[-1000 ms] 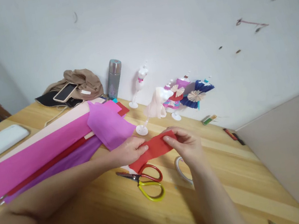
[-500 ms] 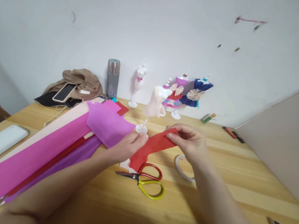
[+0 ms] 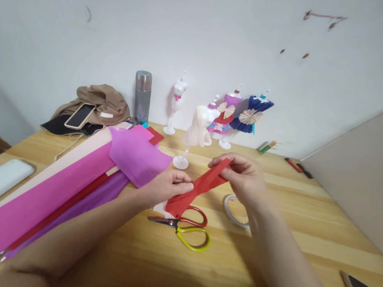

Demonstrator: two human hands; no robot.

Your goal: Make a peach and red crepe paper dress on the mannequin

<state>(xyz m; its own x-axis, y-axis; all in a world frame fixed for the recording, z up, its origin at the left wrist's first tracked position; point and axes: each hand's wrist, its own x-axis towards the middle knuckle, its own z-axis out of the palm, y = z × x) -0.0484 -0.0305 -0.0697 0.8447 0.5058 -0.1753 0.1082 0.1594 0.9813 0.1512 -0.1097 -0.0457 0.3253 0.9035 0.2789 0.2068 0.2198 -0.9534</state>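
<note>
A strip of red crepe paper (image 3: 203, 184) stretches between my two hands above the table. My left hand (image 3: 169, 186) pinches its left part between thumb and fingers. At the other end, my right hand (image 3: 241, 172) has thumb and fingers closed on the strip, which looks folded over along its length there. Just below the strip lie scissors (image 3: 186, 229) with one red and one yellow handle, blades pointing left. A pale paper scrap (image 3: 160, 210) shows under the red strip's left end. Partly behind my right wrist is a roll of tape (image 3: 229, 212).
Several small dress-form stands with paper outfits, one in pale pink (image 3: 196, 128) and one in dark blue (image 3: 257, 113), stand near the wall. Pink and purple paper sheets (image 3: 56, 189) spread leftward. Behind are a thermos (image 3: 143, 97), a phone (image 3: 80, 116) and brown cloth (image 3: 103, 101).
The red strip has gone from lying flatter to being folded over near my right hand. My left fingers have curled further over its left part. The scissors and tape stay in place.
</note>
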